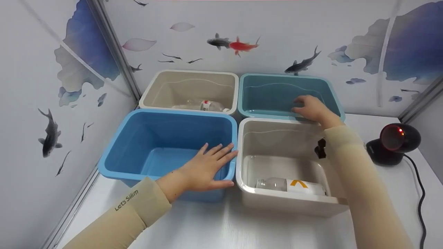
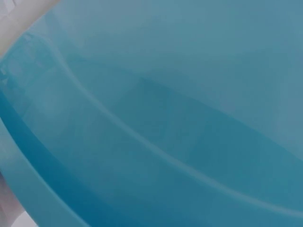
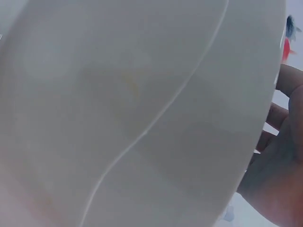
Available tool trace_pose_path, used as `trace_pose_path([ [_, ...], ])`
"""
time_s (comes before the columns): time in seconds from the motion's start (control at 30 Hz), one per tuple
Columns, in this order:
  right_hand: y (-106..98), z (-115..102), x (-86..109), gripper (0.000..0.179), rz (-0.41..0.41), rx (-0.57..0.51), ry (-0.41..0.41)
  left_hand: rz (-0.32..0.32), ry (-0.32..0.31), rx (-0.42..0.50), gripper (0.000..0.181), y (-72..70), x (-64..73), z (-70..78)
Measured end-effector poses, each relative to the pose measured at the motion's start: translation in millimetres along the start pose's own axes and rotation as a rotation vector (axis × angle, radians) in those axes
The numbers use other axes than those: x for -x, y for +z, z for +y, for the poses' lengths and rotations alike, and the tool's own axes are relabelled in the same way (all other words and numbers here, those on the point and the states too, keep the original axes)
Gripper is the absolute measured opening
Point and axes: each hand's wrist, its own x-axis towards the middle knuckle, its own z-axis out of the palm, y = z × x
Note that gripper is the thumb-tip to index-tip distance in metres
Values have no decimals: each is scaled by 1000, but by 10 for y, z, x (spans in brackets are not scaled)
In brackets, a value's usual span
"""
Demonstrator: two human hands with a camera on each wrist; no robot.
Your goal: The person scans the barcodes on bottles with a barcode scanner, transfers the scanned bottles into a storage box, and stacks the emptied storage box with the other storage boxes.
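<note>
My left hand [image 1: 204, 169] is spread flat with straight fingers over the right front corner of the blue bin [image 1: 133, 174]. Its fingertips reach the bin's right rim; whether they press on it I cannot tell. My right hand [image 1: 312, 109] hangs above the front rim of the teal bin [image 1: 277, 95], fingers loosely bent, with nothing visible between them. Below that forearm stands the off-white bin [image 1: 290, 199], holding a clear bottle with a white label [image 1: 290, 185] and a small black object [image 1: 321, 148]. In the right wrist view, bent fingers [image 3: 286, 78] show past the off-white bin's rim.
A beige bin [image 1: 159, 84] at the back left contains clear plastic bottles [image 1: 213, 106]. On the right a black scanner-like device [image 1: 394, 141] with a red light and a cable [image 1: 421, 200] stands on the white table. Printed walls [image 1: 259, 20] enclose the back and sides.
</note>
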Motion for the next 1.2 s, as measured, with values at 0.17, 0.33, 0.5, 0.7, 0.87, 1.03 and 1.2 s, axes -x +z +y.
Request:
trace_pose_path([
  [0.17,-88,-5,63,47,18,-24,-2,-3,-9,-7,80,1,-3,2],
  [0.33,-197,-34,157,46,37,-86,-29,6,-7,-9,80,-4,-2,4],
  [0.5,-270,-55,272,46,27,-128,-70,11,5,-20,79,0,2,9],
  [0.7,-308,-107,408,43,7,-141,-118,-3,-13,-17,80,1,-7,12],
  [0.87,-305,-199,497,43,-11,-149,-149,-2,-23,-18,80,5,-6,6],
  [1.03,-261,-277,573,41,-31,-147,-179,-6,-31,-15,80,9,-3,14],
  [1.2,-182,-348,640,39,-55,-140,-237,-5,-28,-11,80,1,-3,29],
])
